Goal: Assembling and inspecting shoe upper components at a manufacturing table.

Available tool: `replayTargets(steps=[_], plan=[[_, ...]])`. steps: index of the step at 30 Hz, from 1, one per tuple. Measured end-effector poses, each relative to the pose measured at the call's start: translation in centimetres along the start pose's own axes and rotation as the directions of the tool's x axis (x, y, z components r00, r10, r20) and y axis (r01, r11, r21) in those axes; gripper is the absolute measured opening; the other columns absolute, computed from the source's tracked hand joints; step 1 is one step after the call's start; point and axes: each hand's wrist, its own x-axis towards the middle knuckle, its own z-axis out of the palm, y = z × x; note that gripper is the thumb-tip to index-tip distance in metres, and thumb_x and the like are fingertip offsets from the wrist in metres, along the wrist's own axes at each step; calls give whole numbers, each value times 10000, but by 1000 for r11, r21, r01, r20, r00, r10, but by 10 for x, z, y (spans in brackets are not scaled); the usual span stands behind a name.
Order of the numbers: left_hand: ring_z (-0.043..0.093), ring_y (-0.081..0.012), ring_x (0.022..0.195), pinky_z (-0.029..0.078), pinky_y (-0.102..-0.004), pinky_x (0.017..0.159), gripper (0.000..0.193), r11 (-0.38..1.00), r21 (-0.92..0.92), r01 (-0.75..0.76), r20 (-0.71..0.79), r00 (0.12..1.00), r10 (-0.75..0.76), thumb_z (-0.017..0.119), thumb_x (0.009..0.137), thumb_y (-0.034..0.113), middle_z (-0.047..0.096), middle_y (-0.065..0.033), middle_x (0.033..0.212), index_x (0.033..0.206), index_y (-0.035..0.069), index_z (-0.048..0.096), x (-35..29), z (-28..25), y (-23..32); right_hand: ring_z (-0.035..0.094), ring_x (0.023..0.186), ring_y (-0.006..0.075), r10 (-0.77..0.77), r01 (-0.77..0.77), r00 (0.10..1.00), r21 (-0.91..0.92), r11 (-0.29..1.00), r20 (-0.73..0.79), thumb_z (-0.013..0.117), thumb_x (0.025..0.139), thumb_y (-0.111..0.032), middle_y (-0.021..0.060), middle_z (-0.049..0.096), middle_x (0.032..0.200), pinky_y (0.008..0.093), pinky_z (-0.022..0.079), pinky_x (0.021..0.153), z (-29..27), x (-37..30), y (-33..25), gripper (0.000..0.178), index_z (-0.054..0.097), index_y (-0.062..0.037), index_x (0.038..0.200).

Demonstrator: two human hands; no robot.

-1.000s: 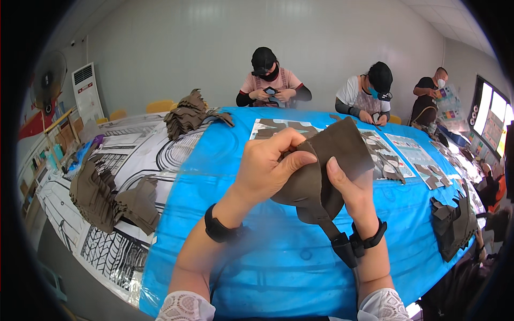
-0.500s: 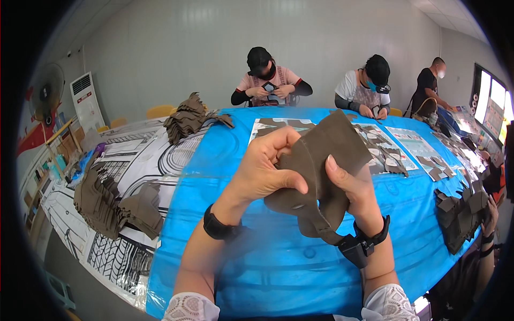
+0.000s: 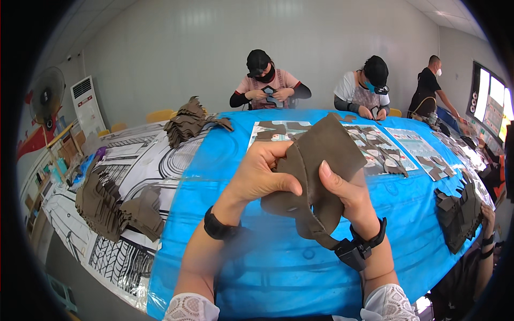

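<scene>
A floppy grey-brown, leather-like piece (image 3: 332, 144) is held up above the blue table cover (image 3: 257, 278). A raised seam runs down its middle, and its lower part hangs in rounded flaps with a small slit in one. My left hand (image 3: 265, 174) pinches the left panel next to the seam, thumb in front and fingers curled behind. My right hand (image 3: 350, 195) grips the right panel, its thumb flat on the front face; its other fingers are hidden behind the piece. Both wrists wear black bands, the right one with a small box that overlaps the piece's lower tip.
Stacks of similar brown pieces (image 3: 99, 206) lie on the patterned white sheet at left, another pile (image 3: 187, 120) farther back. Printed sheets (image 3: 377, 150) bearing cut pieces lie beyond my hands. Two people sit across the table. At right, another person's hand (image 3: 487, 219) touches a brown pile (image 3: 458, 216).
My hands and the brown piece have shifted slightly left, with the grip unchanged. The standing person at the back right has reached an arm farther forward.
</scene>
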Motion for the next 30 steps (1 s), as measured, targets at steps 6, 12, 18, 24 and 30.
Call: replayTargets(steps=[6,12,18,24,30], plan=[[637,-82,927,517,-241,809,675,980,172,-103,152,985,77,964,602,123,710,-25,1031,1183,-24,652,-1,-5,10,604,882,130,-58,56,998,-166,984,-9,645,961,-253,73,684,978,298,486,774,0,1,-2,349,631,40,1150],[628,-84,904,511,-248,806,660,954,292,-70,143,989,29,961,605,127,704,-23,1008,1175,-8,657,-2,-5,18,588,702,112,-135,114,989,-279,953,-58,632,970,-248,63,684,806,277,470,627,4,3,4,296,667,41,1021],[611,-88,853,502,-252,784,631,894,428,-134,93,990,104,963,603,177,684,-17,929,1127,-10,665,0,-4,17,550,597,116,-189,156,981,-388,909,-49,630,970,-233,71,646,690,287,443,547,-1,5,9,280,670,42,937],[619,-82,894,510,-248,790,660,845,513,-155,110,987,114,949,595,112,696,-31,1003,1170,-21,652,1,-8,12,514,538,119,-227,169,970,-433,886,-86,635,965,-224,78,614,630,305,413,499,1,6,13,277,669,40,891],[669,-95,821,529,-248,728,678,771,600,-214,114,977,183,939,602,112,732,-52,940,1195,-30,645,2,-9,11,521,519,152,-258,195,964,-484,853,-66,635,965,-226,102,611,621,316,412,495,-1,7,13,278,674,38,885]])
